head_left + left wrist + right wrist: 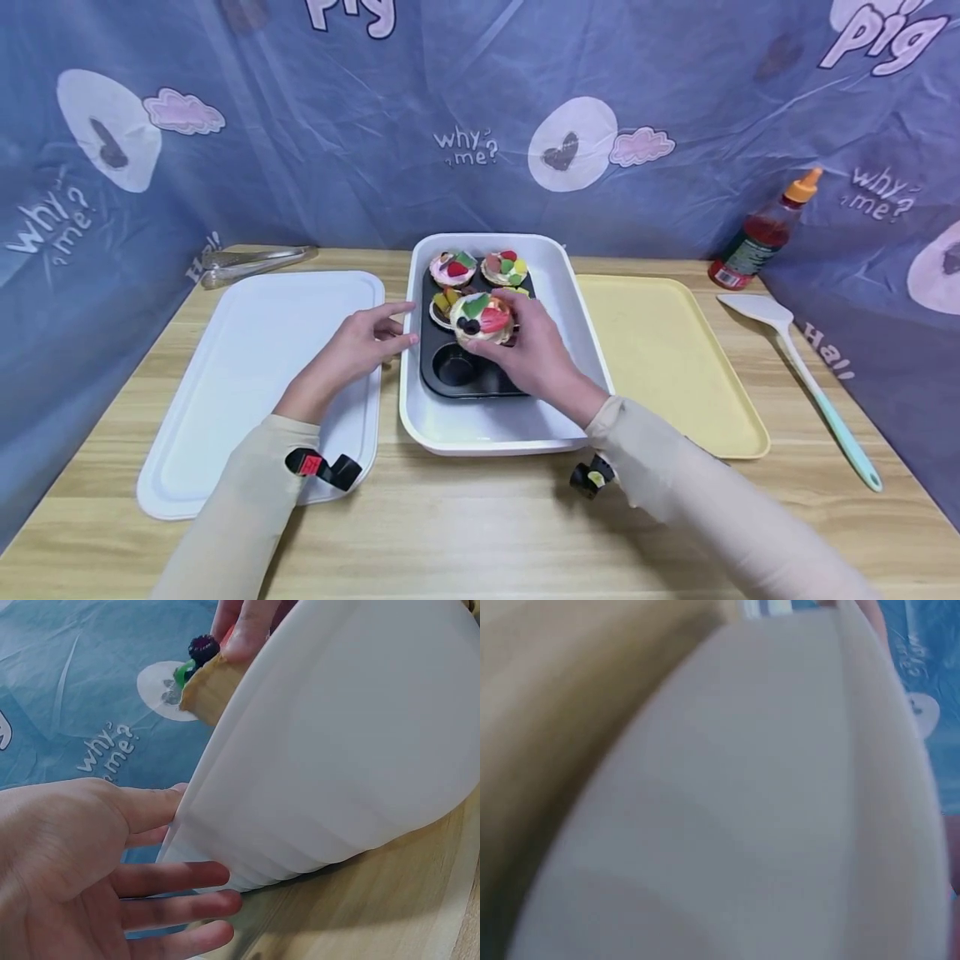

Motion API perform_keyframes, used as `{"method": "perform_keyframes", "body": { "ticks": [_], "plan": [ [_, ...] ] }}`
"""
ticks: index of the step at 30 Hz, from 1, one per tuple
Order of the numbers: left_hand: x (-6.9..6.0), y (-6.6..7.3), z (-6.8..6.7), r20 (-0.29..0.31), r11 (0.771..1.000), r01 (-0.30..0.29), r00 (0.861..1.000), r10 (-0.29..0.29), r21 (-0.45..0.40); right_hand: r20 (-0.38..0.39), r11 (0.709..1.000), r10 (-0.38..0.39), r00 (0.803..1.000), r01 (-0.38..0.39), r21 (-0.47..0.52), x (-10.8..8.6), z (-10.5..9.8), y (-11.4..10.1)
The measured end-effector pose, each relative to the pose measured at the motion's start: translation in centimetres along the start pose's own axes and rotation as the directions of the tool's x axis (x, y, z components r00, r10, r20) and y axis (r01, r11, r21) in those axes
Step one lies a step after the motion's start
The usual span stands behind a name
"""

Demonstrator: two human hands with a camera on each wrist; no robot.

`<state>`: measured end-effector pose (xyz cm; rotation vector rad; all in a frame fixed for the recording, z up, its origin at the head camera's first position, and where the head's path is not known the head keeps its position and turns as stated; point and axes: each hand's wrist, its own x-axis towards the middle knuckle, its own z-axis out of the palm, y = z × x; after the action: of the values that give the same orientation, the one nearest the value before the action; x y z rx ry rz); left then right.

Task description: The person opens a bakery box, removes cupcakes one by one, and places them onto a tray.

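Note:
A fruit tart (pixel 482 318) with a red fruit piece, a green piece and dark berries is pinched between thumb and fingers of my right hand (pixel 536 342). It hangs above a black muffin tin (pixel 480 382), and its pale brown crust shows in the left wrist view. More fruit tarts (pixel 453 269) sit in the tin's far cups; the held tart and hand partly hide the middle row. My left hand (pixel 82 862), fingers mostly straight, touches the left rim of the deep white tray (pixel 420 425) that holds the tin. In the right wrist view the tray wall covers most of the picture.
A flat white tray (pixel 262 358) lies to the left, with metal tongs (pixel 255 262) behind it. On the right are a yellow tray (pixel 660 367), a spatula (pixel 806 367) with a green handle and a red sauce bottle (pixel 761 233). A printed blue cloth (pixel 390 167) surrounds the table.

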<state>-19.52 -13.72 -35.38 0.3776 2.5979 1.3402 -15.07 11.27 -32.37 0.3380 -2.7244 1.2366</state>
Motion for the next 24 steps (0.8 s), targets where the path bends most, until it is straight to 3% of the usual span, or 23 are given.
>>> {"method": "perform_keyframes", "body": {
  "ticks": [7,11,17,24],
  "plan": [
    [0.0,0.0,0.0,0.028,0.999,0.032,0.999,-0.031,-0.032,-0.054,0.998,0.052,0.997,-0.05,0.039,1.0,-3.2,1.3],
    [0.1,0.0,0.1,0.035,0.997,0.058,0.998,-0.056,-0.056,-0.091,0.996,0.095,0.991,-0.094,0.011,1.8,-5.4,2.2],
    [0.1,0.0,0.0,0.038,0.997,0.06,0.998,-0.059,-0.04,-0.138,0.984,0.163,0.977,-0.171,-0.047,2.8,-8.4,3.6],
    [0.1,-0.2,0.0,0.048,0.999,0.04,0.998,-0.039,-0.014,-0.2,0.967,0.237,0.951,-0.251,-0.049,4.0,-10.6,6.1]
  ]
}}
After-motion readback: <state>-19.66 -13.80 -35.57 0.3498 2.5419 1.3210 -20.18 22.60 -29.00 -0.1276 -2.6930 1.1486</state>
